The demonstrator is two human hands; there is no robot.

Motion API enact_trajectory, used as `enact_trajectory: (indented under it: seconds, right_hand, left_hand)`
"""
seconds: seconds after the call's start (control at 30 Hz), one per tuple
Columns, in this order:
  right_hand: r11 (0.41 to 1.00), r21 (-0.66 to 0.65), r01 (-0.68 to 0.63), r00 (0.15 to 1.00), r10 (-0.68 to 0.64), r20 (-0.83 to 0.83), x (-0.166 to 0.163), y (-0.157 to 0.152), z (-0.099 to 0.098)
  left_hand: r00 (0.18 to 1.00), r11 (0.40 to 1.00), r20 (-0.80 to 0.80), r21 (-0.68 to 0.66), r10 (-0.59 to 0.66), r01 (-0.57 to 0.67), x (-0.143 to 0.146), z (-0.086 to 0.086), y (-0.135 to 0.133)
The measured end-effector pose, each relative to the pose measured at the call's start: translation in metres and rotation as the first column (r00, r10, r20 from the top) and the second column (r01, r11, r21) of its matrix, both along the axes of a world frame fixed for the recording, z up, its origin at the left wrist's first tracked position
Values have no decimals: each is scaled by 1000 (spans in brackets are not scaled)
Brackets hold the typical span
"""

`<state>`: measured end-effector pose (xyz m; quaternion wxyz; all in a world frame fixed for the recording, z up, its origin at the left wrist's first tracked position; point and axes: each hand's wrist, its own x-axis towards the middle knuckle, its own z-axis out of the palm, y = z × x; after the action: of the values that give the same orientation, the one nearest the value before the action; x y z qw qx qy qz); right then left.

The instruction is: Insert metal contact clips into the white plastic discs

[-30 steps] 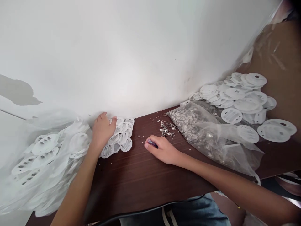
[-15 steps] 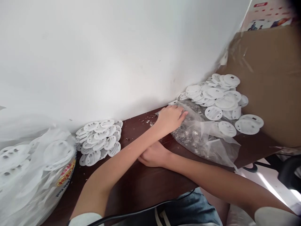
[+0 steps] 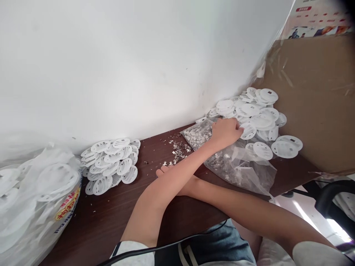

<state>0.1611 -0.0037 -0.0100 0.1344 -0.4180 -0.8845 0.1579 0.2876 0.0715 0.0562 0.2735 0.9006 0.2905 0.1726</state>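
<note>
My left hand (image 3: 226, 132) reaches across to the right, its fingers curled and pinching the near edge of a round white plastic disc (image 3: 249, 130) with slots. Beneath my left forearm, my right hand (image 3: 181, 186) rests low over the brown table; the forearm covers much of it. Its visible fingertips are stretched out and slightly apart, close to small metal clips (image 3: 181, 148) scattered on the wood. A clear plastic bag (image 3: 198, 133) full of similar small metal pieces lies under and around my left hand. More white discs (image 3: 259, 120) are heaped behind it.
On the left stands a neat stack of slotted white discs (image 3: 111, 159). Nearer me is a large plastic bag (image 3: 66, 207) containing more discs. A cardboard box (image 3: 313, 99) borders the right side, and a white wall (image 3: 124, 74) the back. A black cable (image 3: 177, 244) crosses my lap.
My left hand has moved right, from over the bag's edge to the disc it now pinches. My right hand's fingertips now extend beyond the forearm, and more clips show on the table.
</note>
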Motion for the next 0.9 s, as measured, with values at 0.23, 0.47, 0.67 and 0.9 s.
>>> enact_trajectory:
  seconds: [0.23, 0.47, 0.67, 0.9]
  right_hand:
    - [985, 172, -19, 1000, 20, -3, -2, -3, 7]
    - [970, 120, 212, 968, -225, 111, 14, -4, 40]
    - [815, 49, 577, 816, -577, -18, 86, 28, 70]
    - [818, 59, 572, 790, -569, 227, 98, 23, 66]
  left_hand:
    - [924, 954, 363, -299, 117, -4, -85, 37, 6]
    - [621, 812, 546, -506, 562, -291, -226, 21, 31]
    - [592, 658, 380, -657, 711, -369, -293, -24, 4]
    - [696, 745, 385, -580, 606, -328, -297, -53, -24]
